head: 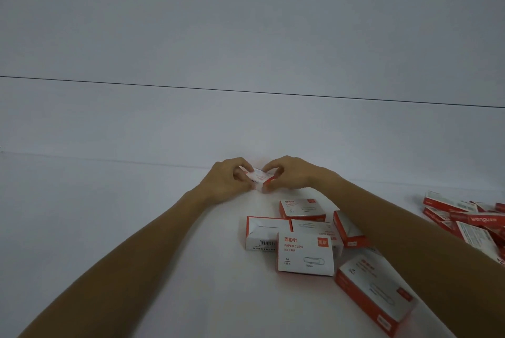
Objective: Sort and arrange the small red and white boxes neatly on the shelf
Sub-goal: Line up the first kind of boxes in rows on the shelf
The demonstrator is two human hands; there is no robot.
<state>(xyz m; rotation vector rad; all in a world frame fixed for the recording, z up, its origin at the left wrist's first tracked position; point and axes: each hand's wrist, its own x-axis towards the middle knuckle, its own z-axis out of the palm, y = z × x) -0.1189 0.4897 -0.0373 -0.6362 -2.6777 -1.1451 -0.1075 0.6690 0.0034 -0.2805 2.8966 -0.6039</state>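
Pinching one small box (pixel 259 179) at both ends: left hand (pixel 228 182), right hand (pixel 292 173). Box beyond loose pile (pixel 303 236), near back edge of shelf (pixel 109 214), long axis running hand to hand; both equally near.

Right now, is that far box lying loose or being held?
Held: left hand and right hand pinch the box at its ends. Resting on the shelf? Cannot tell.

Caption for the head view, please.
Left hand and right hand hold one box; more boxes lie scattered on the shelf.
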